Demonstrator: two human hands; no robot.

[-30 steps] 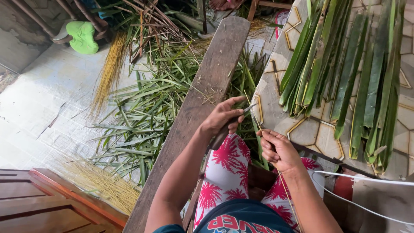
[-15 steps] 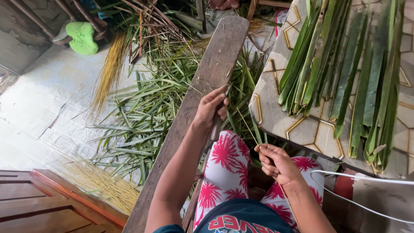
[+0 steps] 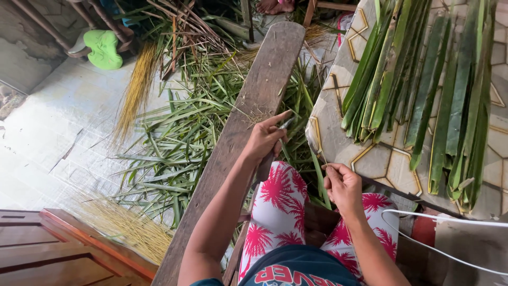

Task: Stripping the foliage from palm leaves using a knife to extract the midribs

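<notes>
My left hand (image 3: 266, 140) grips a knife (image 3: 275, 148) with a dark handle, its thin blade pointing up and right beside the wooden plank (image 3: 248, 111). My right hand (image 3: 341, 182) pinches a thin yellowish leaf rib (image 3: 321, 154) just in front of the patterned cushion's edge (image 3: 338, 137); the rib runs back under my wrist. Both hands hover above my lap, clad in red-and-white palm-print fabric (image 3: 278, 204).
Cut green leaf strips (image 3: 423, 85) lie in rows on the patterned cushion at right. Loose green leaves (image 3: 174, 143) cover the floor left of the plank, with bundles of yellow ribs (image 3: 135, 87). A green sandal (image 3: 102, 47) lies far left. A white cable (image 3: 450, 220) crosses lower right.
My left hand with the knife swung from beside my right hand up to the plank and now sits slightly lower. My right hand dropped, then rose again toward the cushion's edge.
</notes>
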